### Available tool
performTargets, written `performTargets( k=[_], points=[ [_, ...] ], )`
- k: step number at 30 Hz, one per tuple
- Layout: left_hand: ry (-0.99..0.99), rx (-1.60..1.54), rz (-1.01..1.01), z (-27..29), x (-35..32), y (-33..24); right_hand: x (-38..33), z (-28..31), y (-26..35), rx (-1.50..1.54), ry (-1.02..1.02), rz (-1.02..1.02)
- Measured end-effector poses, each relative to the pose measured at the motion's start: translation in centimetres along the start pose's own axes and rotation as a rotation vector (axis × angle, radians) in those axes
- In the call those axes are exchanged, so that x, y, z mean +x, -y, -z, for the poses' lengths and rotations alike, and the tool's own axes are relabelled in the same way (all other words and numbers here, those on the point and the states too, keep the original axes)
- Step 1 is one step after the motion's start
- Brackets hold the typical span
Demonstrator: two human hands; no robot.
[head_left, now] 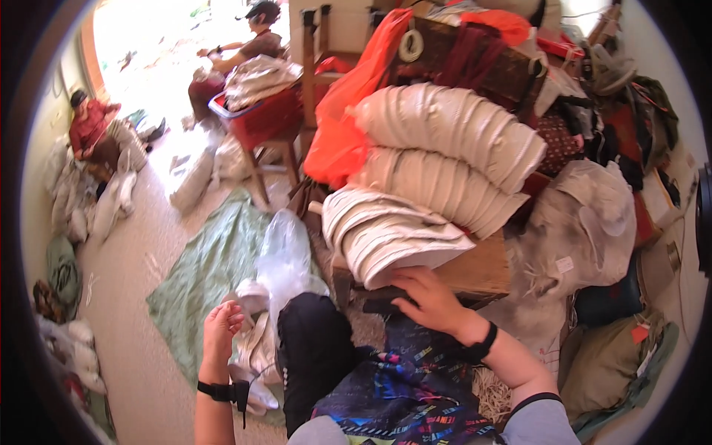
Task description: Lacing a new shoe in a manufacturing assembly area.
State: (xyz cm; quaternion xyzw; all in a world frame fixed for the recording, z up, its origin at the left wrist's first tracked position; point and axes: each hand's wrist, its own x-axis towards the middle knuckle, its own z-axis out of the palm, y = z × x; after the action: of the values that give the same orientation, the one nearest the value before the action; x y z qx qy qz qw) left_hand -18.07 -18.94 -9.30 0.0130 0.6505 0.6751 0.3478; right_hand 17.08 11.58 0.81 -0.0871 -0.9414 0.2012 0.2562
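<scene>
So the bench is pretty crowded. The front nested stack of cream fabric pieces [386,230] lies tilted on the wooden bench [486,268], right in front of the person. The right hand [430,302] has its fingers extended and thumb apart, fingertips at the stack's lower edge, not wrapped around it. The left hand [222,324] is up off to the side, fingers curled in close; can't tell if it's pinching anything small.

Right behind the front stack are two more curved stacks, the middle one [437,182] and the back one [452,126], with an orange-red plastic bag [334,137] bunched up against their left end. Behind that it's a heap of stuff, with a coil of pale cord [410,46] hanging there. On the right, a big cloudy plastic bag [582,222] crowds the bench, and an olive sack [608,371] sits lower down.

Floor on the left has a green sheet [204,278] and a clear plastic bag [285,248] near the knee. Farther off, a red basket [263,119] full of cream fabric, plus two seated people [259,48] [93,126].
</scene>
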Motion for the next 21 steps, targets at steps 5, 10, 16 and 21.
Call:
performTargets(
  k=[5,10,16,21],
  points=[
    [-0.258,0.211,0.068,8.1,-0.1,7.7,-4.5,0.5,1.0,-0.010,0.039,-0.131],
    [-0.394,0.394,0.171,13.1,-0.3,16.0,-6.7,-1.5,1.6,-0.112,0.021,-0.219],
    [-0.467,0.941,0.118,13.8,1.5,22.8,-6.0,-2.0,2.1,-0.132,0.037,-0.205],
    [-0.534,1.085,-0.199,11.2,7.0,19.8,-5.6,-1.7,3.1,-0.160,0.047,-0.202]
  ],
)
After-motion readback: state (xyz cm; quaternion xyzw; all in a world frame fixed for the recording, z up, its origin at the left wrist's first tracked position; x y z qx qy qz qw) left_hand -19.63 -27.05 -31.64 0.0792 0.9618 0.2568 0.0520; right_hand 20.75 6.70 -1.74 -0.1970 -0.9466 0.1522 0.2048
